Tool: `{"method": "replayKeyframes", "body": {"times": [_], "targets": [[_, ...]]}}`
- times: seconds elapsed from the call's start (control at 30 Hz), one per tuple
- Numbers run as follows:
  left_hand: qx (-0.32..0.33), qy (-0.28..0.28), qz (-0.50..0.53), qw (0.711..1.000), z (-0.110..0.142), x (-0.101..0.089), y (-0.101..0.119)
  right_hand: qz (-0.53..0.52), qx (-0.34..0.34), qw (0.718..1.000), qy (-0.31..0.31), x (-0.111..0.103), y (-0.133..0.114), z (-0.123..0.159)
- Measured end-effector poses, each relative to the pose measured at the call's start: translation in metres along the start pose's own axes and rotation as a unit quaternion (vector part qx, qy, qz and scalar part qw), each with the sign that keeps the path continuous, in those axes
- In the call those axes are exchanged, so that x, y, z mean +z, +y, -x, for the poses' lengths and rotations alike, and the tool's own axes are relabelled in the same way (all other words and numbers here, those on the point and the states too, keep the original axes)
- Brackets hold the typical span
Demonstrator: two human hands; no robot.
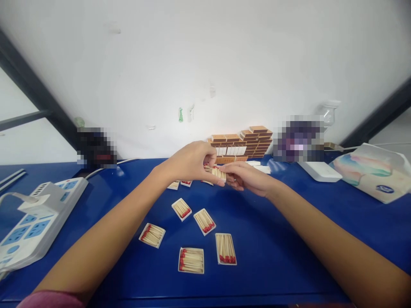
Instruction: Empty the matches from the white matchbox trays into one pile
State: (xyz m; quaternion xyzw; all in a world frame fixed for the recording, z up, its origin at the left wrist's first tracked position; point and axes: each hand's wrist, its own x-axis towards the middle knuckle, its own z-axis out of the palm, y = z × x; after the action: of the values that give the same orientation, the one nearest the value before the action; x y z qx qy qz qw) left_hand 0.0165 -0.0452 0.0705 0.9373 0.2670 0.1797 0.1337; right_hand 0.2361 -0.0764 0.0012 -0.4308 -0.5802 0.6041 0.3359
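Note:
Above the far part of the blue table, my left hand (195,159) grips a small white matchbox tray (219,173) filled with red-tipped matches, thumb along its near side. My right hand (247,174) closes on the same tray from the right, its fingers partly hidden. Below my hands lie several open trays of matches: one (181,209) toward the left, one (204,222) beside it, one (152,235) farther left, one (191,260) at the front and one (226,249) to its right. More trays (186,183) show partly behind my left wrist.
Stacked brown matchboxes (257,141) stand against the white wall (205,64), with white trays (261,167) before them. A power strip (38,222) with a plugged-in adapter is at left. A white device (321,171) and tissue pack (372,171) lie at right.

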Motion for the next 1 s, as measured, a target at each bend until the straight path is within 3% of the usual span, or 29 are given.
{"method": "replayKeyframes", "body": {"times": [0.07, 0.17, 0.33, 0.6, 0.87, 1.0], "targets": [[0.046, 0.002, 0.018, 0.999, 0.0, -0.002, -0.001, 0.006, -0.004, 1.0, -0.023, -0.002, 0.001, 0.001], [0.069, -0.055, 0.064, 0.994, 0.0, -0.002, -0.003, 0.005, -0.004, 0.998, -0.058, -0.005, 0.004, 0.001], [0.057, -0.1, 0.108, 0.987, 0.001, -0.002, 0.0, -0.009, 0.017, 0.995, -0.094, -0.006, 0.004, 0.003], [0.028, -0.098, 0.107, 0.989, 0.0, 0.001, 0.0, -0.02, 0.008, 0.993, -0.115, 0.001, 0.001, 0.006], [-0.001, 0.009, -0.071, 0.997, -0.003, 0.005, -0.018, -0.04, 0.031, 0.999, 0.019, -0.002, 0.007, -0.004], [-0.008, 0.02, -0.099, 0.995, -0.003, 0.009, -0.022, -0.056, 0.03, 0.995, 0.079, -0.001, 0.01, -0.008]]}}
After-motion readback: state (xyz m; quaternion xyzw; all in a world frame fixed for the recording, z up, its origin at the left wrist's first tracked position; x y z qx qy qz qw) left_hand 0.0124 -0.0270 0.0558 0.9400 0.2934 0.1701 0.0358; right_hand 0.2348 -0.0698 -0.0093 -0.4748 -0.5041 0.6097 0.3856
